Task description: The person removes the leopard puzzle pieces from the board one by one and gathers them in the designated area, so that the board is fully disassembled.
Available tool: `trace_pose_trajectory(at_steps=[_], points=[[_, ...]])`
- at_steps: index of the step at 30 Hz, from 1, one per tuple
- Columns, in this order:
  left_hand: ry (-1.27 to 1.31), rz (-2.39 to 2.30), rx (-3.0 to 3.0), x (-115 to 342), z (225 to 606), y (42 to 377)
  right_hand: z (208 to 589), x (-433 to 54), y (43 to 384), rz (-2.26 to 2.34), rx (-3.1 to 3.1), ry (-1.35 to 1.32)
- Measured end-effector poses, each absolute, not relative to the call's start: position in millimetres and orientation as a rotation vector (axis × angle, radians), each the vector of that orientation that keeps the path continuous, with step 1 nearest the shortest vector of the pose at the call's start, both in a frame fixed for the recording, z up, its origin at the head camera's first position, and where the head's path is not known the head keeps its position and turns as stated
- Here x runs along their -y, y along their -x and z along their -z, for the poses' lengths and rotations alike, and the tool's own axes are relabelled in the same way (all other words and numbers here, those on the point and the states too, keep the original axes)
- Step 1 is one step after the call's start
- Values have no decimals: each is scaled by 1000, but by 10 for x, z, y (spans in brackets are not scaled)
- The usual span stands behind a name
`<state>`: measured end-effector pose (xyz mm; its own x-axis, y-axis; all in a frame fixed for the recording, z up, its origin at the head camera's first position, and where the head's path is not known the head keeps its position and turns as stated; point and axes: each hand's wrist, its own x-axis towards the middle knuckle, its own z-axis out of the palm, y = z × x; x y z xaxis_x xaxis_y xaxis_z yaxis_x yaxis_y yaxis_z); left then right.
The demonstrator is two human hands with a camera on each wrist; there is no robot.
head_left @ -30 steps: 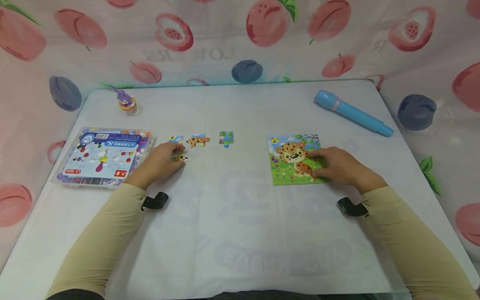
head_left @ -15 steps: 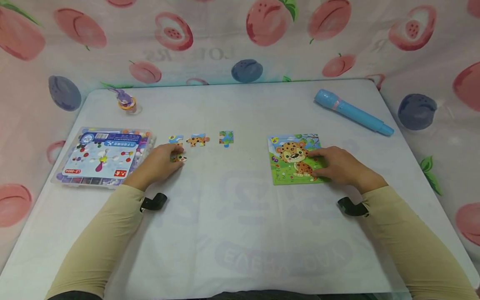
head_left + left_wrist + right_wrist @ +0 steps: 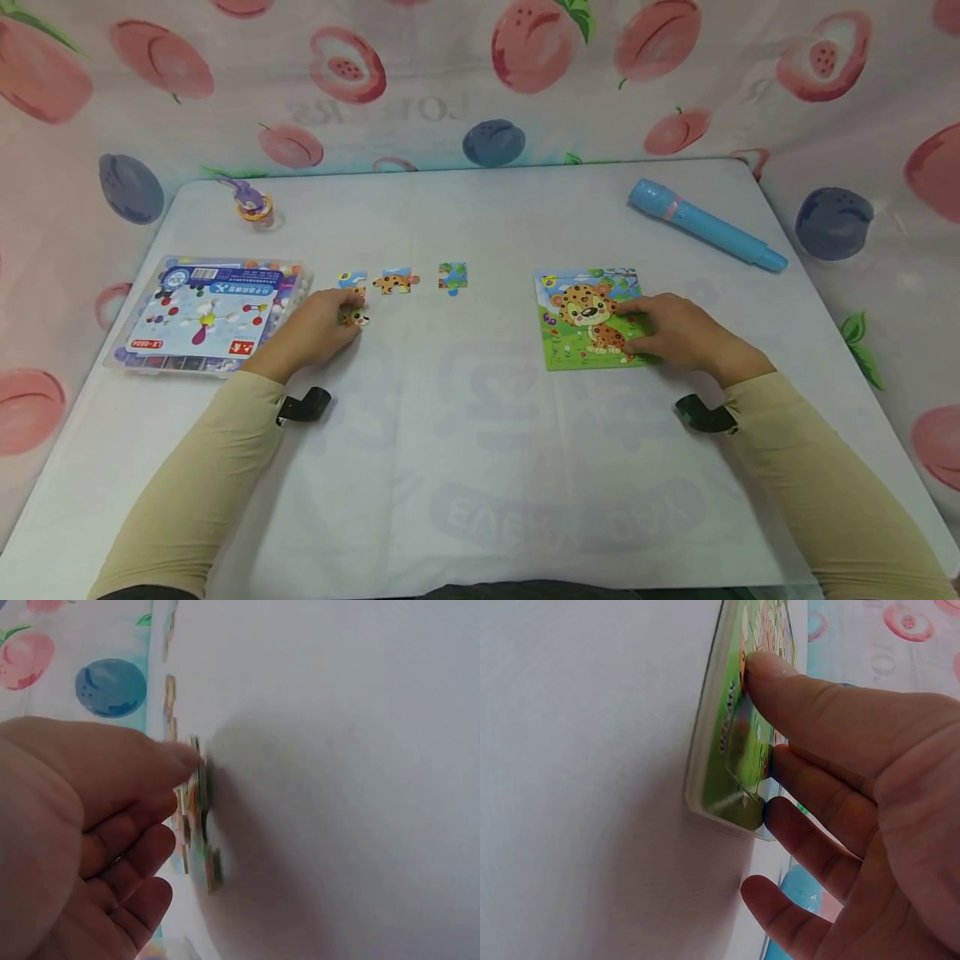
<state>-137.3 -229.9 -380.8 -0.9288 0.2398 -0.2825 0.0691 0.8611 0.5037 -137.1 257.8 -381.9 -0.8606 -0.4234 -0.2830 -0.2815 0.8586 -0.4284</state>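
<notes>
My left hand (image 3: 313, 323) pinches a small jigsaw piece (image 3: 357, 318) with part of an animal's face on it. In the left wrist view the thumb lies along this piece (image 3: 201, 795), close over the white tabletop, and the other fingers curl below. Just beyond those fingertips lies a second jigsaw piece (image 3: 352, 280), partly covered. To its right are a spotted-body piece (image 3: 396, 281) and a green-blue piece (image 3: 453, 275). My right hand (image 3: 678, 332) rests its thumb and fingertips on the right side of a square leopard-cub puzzle (image 3: 577, 354); its fingers look relaxed in the right wrist view.
A clear plastic case (image 3: 206, 317) with a blue-and-white label sits beside my left hand. Behind it stands a small purple figure (image 3: 251, 200). A light-blue tube-shaped object (image 3: 705, 225) lies at the back right. A fruit-print sheet (image 3: 435, 75) hangs behind the white table (image 3: 480, 467).
My left hand has drawn slightly left and toward me, and the animal-face jigsaw piece has shifted with it. The right hand and the leopard-cub puzzle have stayed put.
</notes>
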Motion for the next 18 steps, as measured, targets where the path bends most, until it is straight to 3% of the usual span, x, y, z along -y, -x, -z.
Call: trace_pose_trajectory(at_steps=[10, 18], points=[[-249, -791, -2725, 2215, 3722, 1378, 3831, -2582, 1369, 529, -2662, 515], [-387, -850, -2722, 1864, 3713, 1454, 3844, -2587, 1368, 558, -2658, 519]])
